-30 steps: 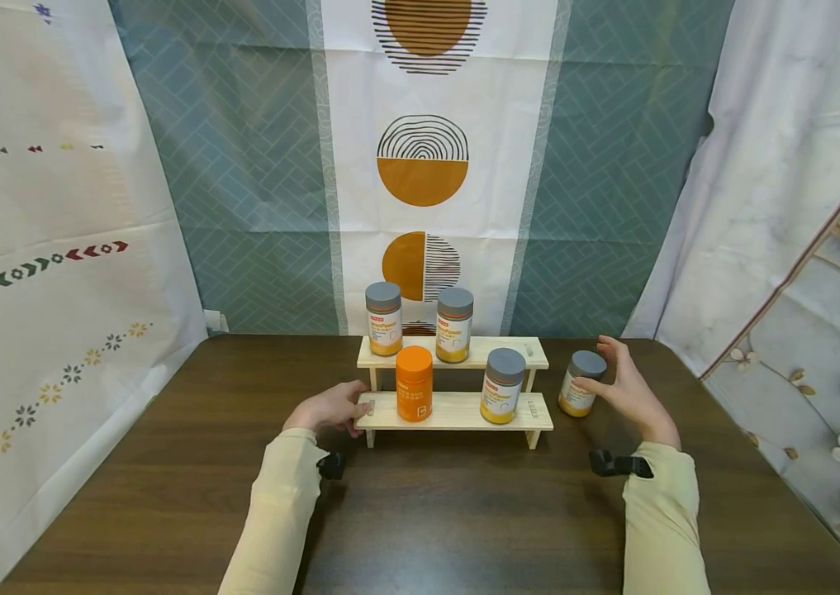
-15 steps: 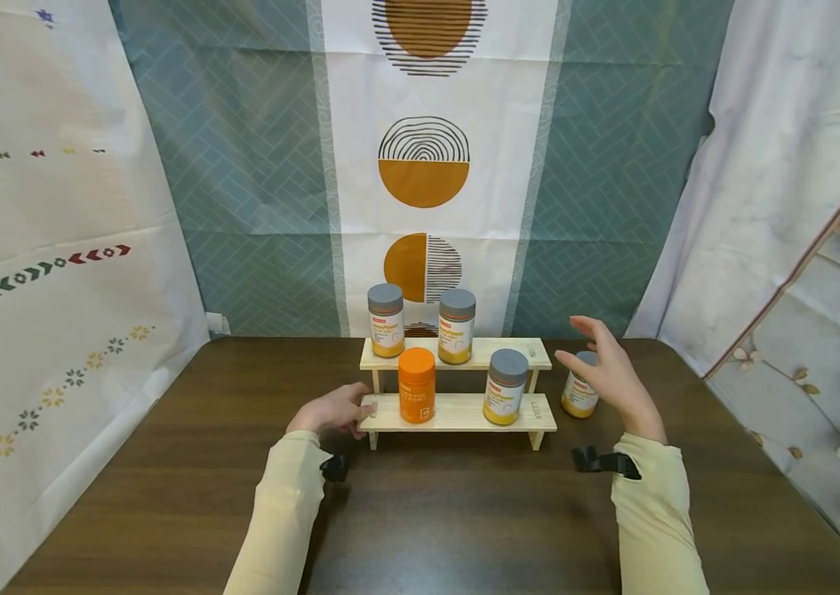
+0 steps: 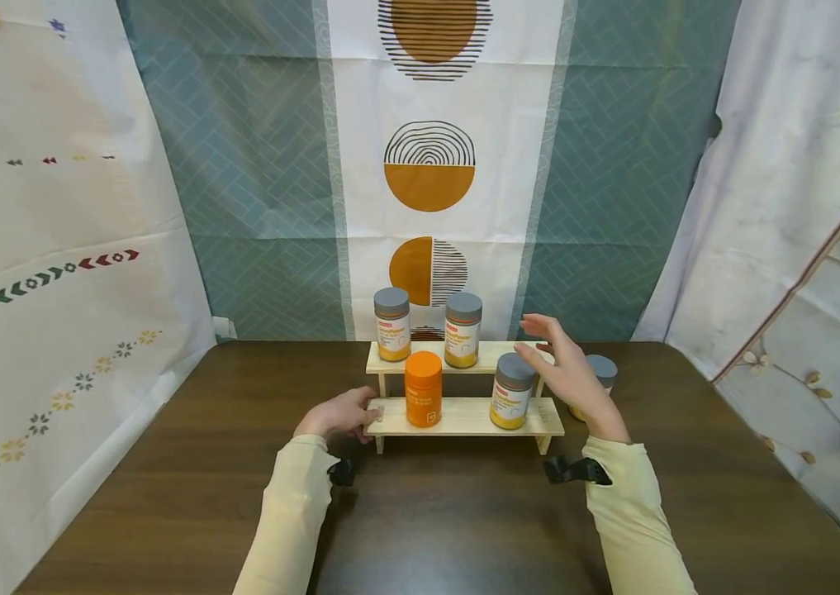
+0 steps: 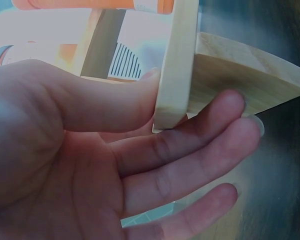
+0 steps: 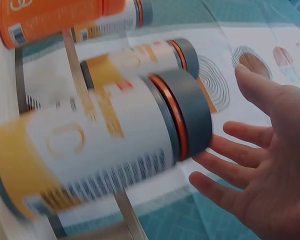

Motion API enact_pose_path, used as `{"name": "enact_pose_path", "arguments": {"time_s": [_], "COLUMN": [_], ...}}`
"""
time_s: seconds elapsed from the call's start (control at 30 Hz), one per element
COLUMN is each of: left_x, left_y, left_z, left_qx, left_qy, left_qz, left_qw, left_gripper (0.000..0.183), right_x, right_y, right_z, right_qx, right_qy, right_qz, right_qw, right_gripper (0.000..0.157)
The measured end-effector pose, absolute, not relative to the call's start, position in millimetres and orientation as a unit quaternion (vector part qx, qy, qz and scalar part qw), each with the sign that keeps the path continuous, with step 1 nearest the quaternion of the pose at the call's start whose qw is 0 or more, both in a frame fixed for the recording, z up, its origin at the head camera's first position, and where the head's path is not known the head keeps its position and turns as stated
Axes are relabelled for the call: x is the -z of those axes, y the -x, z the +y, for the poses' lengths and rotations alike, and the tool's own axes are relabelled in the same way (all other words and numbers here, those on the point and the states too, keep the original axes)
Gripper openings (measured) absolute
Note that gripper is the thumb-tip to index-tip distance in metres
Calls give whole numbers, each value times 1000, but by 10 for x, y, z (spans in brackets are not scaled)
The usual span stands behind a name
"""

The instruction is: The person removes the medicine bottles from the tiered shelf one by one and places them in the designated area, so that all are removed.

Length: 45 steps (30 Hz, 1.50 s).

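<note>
Smooth wooden rack; matt grey lid, probably plastic.

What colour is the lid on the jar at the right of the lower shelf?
Bluish grey: that lid shows best in the right wrist view.

I can't read the blurred small print on the front jar beside the right hand; behind that hand, a second jar is partly hidden.

Two jars on the rear tier, two on the front tier, a fifth jar to their right.
</note>
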<state>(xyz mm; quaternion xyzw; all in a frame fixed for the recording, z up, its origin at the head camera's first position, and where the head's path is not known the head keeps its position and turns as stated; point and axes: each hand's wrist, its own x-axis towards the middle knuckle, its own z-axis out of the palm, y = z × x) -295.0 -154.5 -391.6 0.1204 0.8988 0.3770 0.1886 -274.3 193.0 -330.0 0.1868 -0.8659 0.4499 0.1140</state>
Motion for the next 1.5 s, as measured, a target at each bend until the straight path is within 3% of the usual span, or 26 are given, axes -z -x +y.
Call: {"name": "enact_pose_path", "arguments": {"time_s": [0.33, 1.03, 1.5], "left_x": [3889, 3919, 3941], "left_y": [2943, 2976, 3006], "left_z": [-1519, -1541, -1555], "left_qx": [-371, -369, -373], "left_qy": [-118, -118, -124], "left_qz": [901, 902, 899], "left_qw": [192, 193, 193], "left_gripper": [41, 40, 41], "right_x": [3300, 3006, 3073], "right_y": [2835, 3014, 3082], "right_z": [1677, 1142, 1128], "right_qx": [-427, -365, -347], "right_qy": [-158, -86, -91], "right_qz": [-880, -925, -929], "right_qw": [138, 66, 86], "right_gripper": [61, 80, 61]}}
